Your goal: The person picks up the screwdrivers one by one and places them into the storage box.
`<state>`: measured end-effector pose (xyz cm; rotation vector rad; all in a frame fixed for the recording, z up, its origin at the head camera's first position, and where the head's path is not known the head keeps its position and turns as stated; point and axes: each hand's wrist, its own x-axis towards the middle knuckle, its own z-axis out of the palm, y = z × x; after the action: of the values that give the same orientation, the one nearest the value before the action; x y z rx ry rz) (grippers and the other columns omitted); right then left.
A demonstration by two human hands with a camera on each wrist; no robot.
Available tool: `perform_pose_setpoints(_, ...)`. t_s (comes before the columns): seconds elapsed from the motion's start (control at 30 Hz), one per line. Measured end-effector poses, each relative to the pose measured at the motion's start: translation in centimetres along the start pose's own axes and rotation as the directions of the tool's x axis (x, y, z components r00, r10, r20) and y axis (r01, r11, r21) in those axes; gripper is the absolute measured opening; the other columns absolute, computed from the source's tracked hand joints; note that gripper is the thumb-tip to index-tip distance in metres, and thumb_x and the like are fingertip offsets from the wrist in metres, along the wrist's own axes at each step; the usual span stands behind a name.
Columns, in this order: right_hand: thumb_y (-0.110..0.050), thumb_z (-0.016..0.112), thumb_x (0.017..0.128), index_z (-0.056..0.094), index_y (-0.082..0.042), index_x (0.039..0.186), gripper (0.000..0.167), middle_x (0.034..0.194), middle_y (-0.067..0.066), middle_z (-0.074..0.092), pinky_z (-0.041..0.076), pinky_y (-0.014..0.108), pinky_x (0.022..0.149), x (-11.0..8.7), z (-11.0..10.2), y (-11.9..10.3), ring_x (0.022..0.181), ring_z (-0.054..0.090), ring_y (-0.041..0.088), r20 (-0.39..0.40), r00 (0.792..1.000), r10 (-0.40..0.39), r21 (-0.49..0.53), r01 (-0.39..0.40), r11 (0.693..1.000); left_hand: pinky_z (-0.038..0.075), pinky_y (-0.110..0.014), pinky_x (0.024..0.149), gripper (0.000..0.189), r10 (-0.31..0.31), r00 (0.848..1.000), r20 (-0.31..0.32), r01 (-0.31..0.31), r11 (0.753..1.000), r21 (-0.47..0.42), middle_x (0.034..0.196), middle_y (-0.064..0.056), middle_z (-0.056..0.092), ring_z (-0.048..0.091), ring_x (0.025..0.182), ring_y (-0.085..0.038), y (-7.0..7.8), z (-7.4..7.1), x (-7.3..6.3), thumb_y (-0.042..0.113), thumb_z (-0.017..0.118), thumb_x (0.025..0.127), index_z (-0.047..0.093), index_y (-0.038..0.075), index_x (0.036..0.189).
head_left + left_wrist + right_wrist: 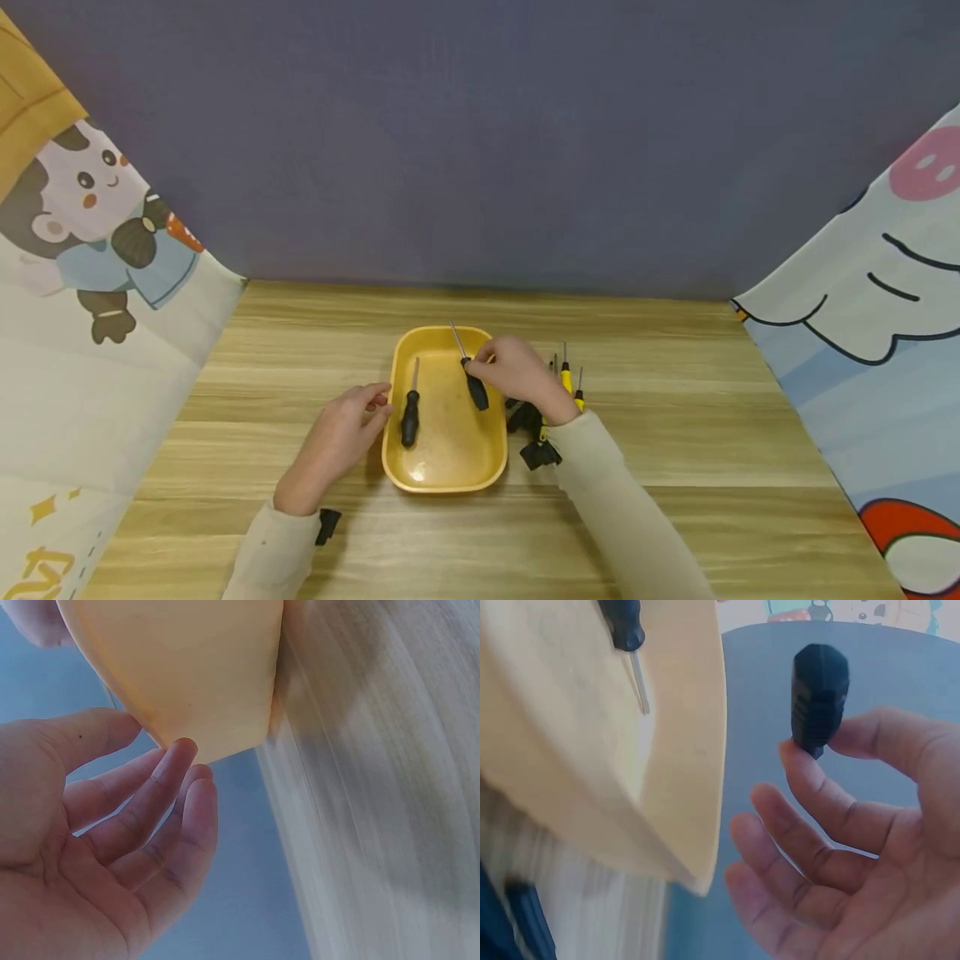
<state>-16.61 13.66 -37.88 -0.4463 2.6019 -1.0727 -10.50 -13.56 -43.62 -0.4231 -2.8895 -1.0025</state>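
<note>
Well, the right hand (517, 367) pinches a black screwdriver (477, 390) with its thumb and first finger, and its other fingers are bent and spread apart. The screwdriver is up over the yellow tray (446, 446), near the right side, with its thin metal end pointing to the far edge. In the right wrist view, the fat end of its handle faces us. The left hand (341, 425) is at the left side of the tray. Its thumb and fingers are bent close to the rim, with gaps between some fingers, but I cannot tell if they pinch it. Another screwdriver (410, 417) lies inside the tray, by the left wall, with its black handle toward the person and its metal end pointing away. Just to the right of the tray are some yellow and black tools (566, 382), partly hidden by the right arm. Everything sits on a wooden table (675, 400). Behind it is a big, dark bluish wall (465, 167), and cartoon pictures (97, 192) are on both sides.
</note>
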Motion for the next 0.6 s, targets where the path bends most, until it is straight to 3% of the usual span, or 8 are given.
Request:
perform_pose_setpoints(0.23,-0.028,0.062,0.100,0.071,-0.012,0.082,0.026,0.050,-0.005,0.032,0.025,0.025,0.042,1.1,1.8,-1.3,0.042,0.024,0.010,0.043,0.999,0.029,0.046,-0.031,0.998,0.059,-0.043,0.077,0.037,0.012,1.000,0.003,-0.012,1.000,0.008,0.106,-0.011,0.069,0.067,0.096,-0.027,0.0,-0.1,-0.2,0.012,0.069,0.096,0.063,-0.002,0.130)
perform_pose_setpoints(0.4,-0.026,0.061,0.100,0.046,-0.016,0.057,0.047,0.049,-0.006,0.026,0.021,0.025,0.043,1.8,3.2,-1.6,0.043,0.019,0.010,0.092,0.995,0.042,0.063,-0.048,0.997,0.058,-0.044,0.078,0.036,0.006,1.000,0.012,-0.006,1.000,0.015,0.105,-0.011,0.069,0.066,0.096,-0.027,-0.1,-0.3,-0.5,0.012,0.069,0.096,0.063,-0.001,0.130)
perform_pose_setpoints(0.47,-0.025,0.061,0.100,0.038,-0.017,0.053,0.053,0.048,-0.006,0.024,0.020,0.025,0.042,2.2,3.7,-1.6,0.042,0.018,0.010,0.110,0.993,0.046,0.047,-0.051,0.998,0.058,-0.044,0.077,0.036,0.006,1.000,0.015,-0.007,1.000,0.019,0.105,-0.010,0.069,0.066,0.096,-0.027,-0.2,-0.4,-0.6,0.012,0.068,0.096,0.063,-0.001,0.130)
perform_pose_setpoints(0.6,-0.023,0.063,0.097,0.037,-0.018,0.048,0.055,0.045,-0.007,0.024,0.019,0.023,0.040,3.1,4.8,-1.6,0.039,0.018,0.007,0.127,0.990,0.060,-0.023,-0.058,0.998,0.058,-0.043,0.077,0.036,0.024,1.000,0.017,-0.024,0.999,0.024,0.105,-0.011,0.069,0.066,0.095,-0.027,-0.3,-0.4,-0.7,0.012,0.068,0.096,0.063,-0.001,0.130)
